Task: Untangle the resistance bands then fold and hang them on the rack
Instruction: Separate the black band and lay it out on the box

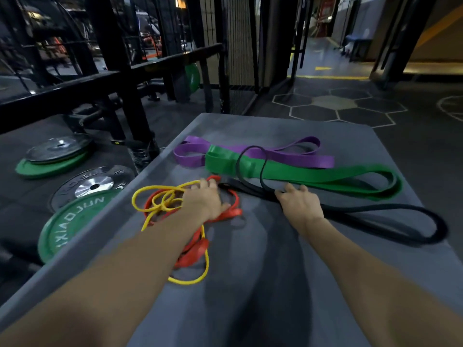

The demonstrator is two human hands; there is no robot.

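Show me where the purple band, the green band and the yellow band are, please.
purple band [295, 156]: head view, on its flat middle strap.
green band [325, 175]: head view, on its wide middle stretch.
yellow band [136, 196]: head view, on its left loop.

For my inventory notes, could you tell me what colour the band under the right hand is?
Black, seen in the head view.

Left hand [206, 197] on red band [231, 214] and yellow band [160, 199] tangle; right hand [299, 204] on black band [375, 212]; green band [313, 172], purple band [288, 156] beyond, on grey mat [250, 284].
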